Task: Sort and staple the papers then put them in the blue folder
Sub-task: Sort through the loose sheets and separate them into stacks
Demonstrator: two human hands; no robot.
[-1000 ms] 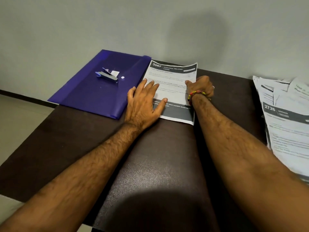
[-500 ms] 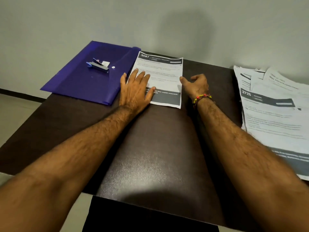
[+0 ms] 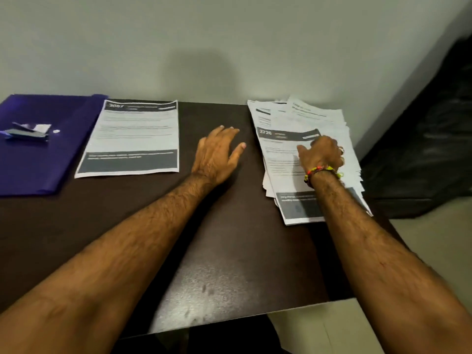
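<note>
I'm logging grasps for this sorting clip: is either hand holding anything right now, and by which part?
Neither plainly holds anything. The left hand lies open over the table. The right hand rests on the paper pile's top sheet; its fingertips are hidden.

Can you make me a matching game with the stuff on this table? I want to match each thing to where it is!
Things:
1. stapler
2. sheet numbered 3067
3. right hand
4. left hand

Places:
A. on the bare dark table, between the papers
B. on top of the blue folder
C. lying flat just right of the blue folder
D. on the messy paper pile

Pairs: 1-B, 2-C, 3-D, 4-A

The blue folder is at the far left, the paper pile at the right, on the table.
</note>
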